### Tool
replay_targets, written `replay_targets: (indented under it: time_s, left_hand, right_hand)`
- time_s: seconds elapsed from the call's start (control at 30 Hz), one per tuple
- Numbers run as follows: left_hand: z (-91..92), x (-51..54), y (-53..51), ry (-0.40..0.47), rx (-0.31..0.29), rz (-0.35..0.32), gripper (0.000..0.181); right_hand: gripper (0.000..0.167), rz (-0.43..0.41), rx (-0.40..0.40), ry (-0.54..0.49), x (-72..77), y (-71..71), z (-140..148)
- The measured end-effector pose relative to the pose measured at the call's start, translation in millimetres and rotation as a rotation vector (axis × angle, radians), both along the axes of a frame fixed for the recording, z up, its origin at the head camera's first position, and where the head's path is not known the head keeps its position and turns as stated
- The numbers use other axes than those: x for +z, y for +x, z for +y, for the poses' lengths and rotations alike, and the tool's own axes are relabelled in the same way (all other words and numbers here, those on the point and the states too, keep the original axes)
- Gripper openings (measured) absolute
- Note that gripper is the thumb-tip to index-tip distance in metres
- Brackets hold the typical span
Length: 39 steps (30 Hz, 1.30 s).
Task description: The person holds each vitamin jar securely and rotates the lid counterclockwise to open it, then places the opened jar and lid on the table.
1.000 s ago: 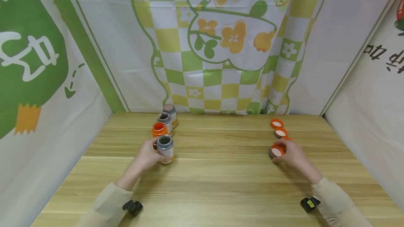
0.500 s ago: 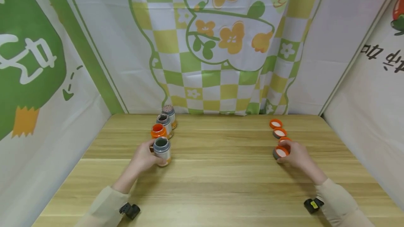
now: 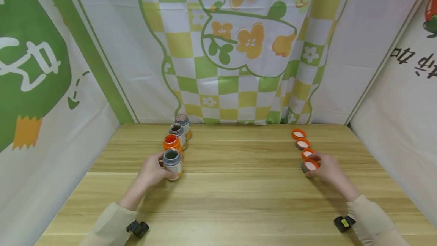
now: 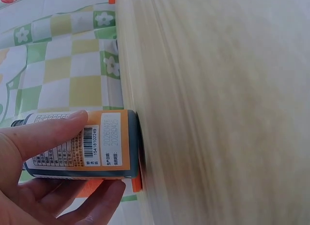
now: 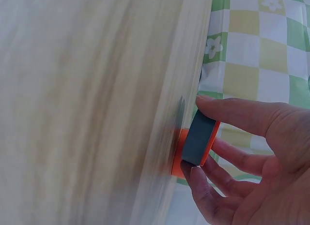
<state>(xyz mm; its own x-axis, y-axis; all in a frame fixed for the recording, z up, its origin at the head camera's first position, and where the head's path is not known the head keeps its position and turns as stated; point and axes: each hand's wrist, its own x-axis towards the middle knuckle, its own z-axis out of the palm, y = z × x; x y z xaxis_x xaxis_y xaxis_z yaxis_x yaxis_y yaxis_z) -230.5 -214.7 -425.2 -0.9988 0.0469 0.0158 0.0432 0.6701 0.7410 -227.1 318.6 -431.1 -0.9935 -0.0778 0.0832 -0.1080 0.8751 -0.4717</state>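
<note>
My left hand [image 3: 150, 172] grips a grey-blue bottle [image 3: 173, 166] by its sides; its mouth is uncapped. In the left wrist view this bottle [image 4: 82, 143] shows a white and orange label with a barcode, its base close to the wood. An orange bottle [image 3: 172, 142] stands directly behind it, partly hidden. Far to the right, my right hand [image 3: 329, 172] pinches a dark grey cap [image 3: 310, 165] with an orange rim and white liner. Seen from the right wrist, the cap [image 5: 199, 139] is tilted near the tabletop, beside an orange cap [image 5: 179, 155].
Behind the orange bottle stand two more grey bottles, a nearer one [image 3: 177, 136] and a farther one [image 3: 183, 124]. On the right, three caps lie liner up in a line: far [image 3: 298, 134], middle [image 3: 302, 144] and near [image 3: 307, 153]. A patterned cloth [image 3: 228, 86] hangs at the table's back edge.
The left hand has shifted the grey-blue bottle slightly left, in front of the orange one. My right hand has carried the grey cap to the right, close to the nearest cap in the line.
</note>
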Motion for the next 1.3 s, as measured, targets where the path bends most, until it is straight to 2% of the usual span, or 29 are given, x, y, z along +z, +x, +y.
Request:
replay_targets:
  time_s: [0.33, 0.9, 1.3]
  left_hand:
    - [-6.6, -0.7, 1.2, -0.03, 0.019, -0.025, 0.076]
    - [-10.3, 1.7, 3.2, -0.072, 0.029, 0.022, 0.067]
    - [-12.0, 2.4, 2.5, -0.088, 0.043, 0.004, 0.074]
  right_hand:
    - [0.062, -0.048, -0.036, -0.002, 2.7, 3.1, 7]
    - [0.062, -0.047, -0.047, 0.015, 1.6, 2.3, 15]
    - [0.064, -0.069, -0.065, 0.023, 0.2, -0.3, 17]
